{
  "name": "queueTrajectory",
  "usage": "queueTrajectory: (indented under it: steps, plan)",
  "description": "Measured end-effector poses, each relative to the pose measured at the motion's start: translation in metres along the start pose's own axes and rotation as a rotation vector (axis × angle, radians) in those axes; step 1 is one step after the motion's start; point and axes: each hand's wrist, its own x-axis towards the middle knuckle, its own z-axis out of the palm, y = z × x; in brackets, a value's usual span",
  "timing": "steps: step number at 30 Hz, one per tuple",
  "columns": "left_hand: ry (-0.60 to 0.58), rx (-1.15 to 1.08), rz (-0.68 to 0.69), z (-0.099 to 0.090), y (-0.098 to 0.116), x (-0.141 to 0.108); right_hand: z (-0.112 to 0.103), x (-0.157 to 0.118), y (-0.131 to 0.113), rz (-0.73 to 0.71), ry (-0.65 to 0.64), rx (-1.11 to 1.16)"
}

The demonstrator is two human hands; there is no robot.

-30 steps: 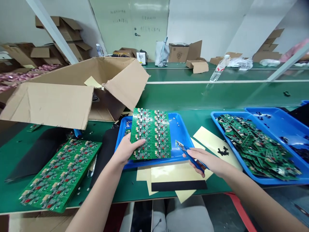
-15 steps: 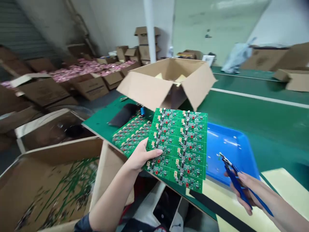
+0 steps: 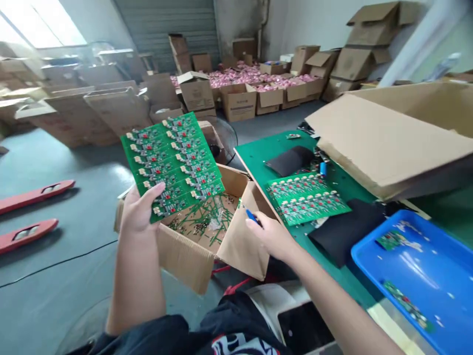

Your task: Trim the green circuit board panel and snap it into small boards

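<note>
Head view: open carton holds green offcuts; left hand grips a circuit panel above it, right hand curled round blue cutters beside the green bench.

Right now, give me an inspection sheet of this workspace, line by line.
Surface: green table.
Job's things: circuit board panel held above open scrap box.
Clutter: second panel, black mats, blue tray, large carton.
Grippers: left hand grips the panel's lower edge; right hand is closed on a blue-handled tool.
Cables: black cable on floor.
Surroundings: stacked cartons, red pallet-truck forks.
</note>
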Motion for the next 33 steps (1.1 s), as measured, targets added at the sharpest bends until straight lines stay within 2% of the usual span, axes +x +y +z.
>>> queueTrajectory:
  steps: [2, 3, 5, 8, 11, 13, 16, 18, 24, 33]
  plan:
    - [0.095, 0.013, -0.031, -0.029, -0.001, 0.004, 0.023, 0.029, -0.007, -0.013, -0.003, -0.298]
    - [0.127, 0.022, -0.045, -0.041, -0.002, 0.005, 0.033, 0.039, -0.007, -0.022, -0.006, -0.377]
    - [0.162, 0.04, -0.07, -0.059, -0.006, 0.008, 0.044, 0.053, -0.005, -0.02, -0.023, -0.438]
    - [0.184, 0.057, -0.103, -0.072, -0.014, 0.015, 0.05, 0.063, 0.001, 0.001, -0.016, -0.494]
    - [0.157, 0.061, -0.133, -0.075, -0.025, 0.022, 0.05, 0.068, 0.004, -0.017, 0.028, -0.411]
    - [0.086, 0.069, -0.15, -0.075, -0.035, 0.026, 0.049, 0.069, 0.005, -0.043, 0.022, -0.172]
    - [-0.023, 0.097, -0.192, -0.074, -0.049, 0.027, 0.044, 0.066, 0.001, -0.047, -0.099, 0.314]
    - [-0.063, 0.123, -0.211, -0.073, -0.056, 0.026, 0.04, 0.063, -0.003, -0.026, -0.152, 0.495]
    - [-0.128, 0.166, -0.248, -0.062, -0.063, 0.023, 0.036, 0.056, -0.011, 0.018, -0.084, 0.554]
    - [-0.112, 0.12, -0.217, -0.058, -0.069, 0.024, 0.048, 0.055, -0.002, -0.011, -0.055, 0.663]
